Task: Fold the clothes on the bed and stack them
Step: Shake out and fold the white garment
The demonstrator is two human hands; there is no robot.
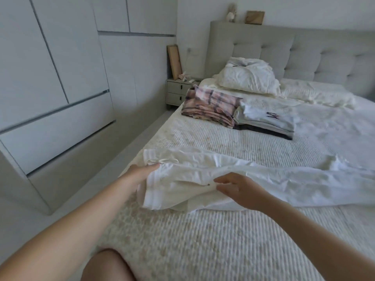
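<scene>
A pair of white trousers [253, 179] lies across the near part of the bed [203, 240], waistband and drawstring at the left, legs running off to the right. My left hand [140, 172] grips the waistband at its left end, fingers tucked under the fabric. My right hand [237, 188] hovers over the seat of the trousers, fingers bent and apart, touching the cloth without a clear hold. Farther back sit a folded pink plaid garment [211, 107] and, beside it, a stack of folded white and dark clothes [265, 120].
White pillows [247, 78] and a rumpled duvet [316, 96] lie by the grey tufted headboard [304, 53]. A nightstand [178, 92] stands left of the bed. Wardrobe doors [60, 78] line the left wall. My bare knee [107, 266] shows at the bottom.
</scene>
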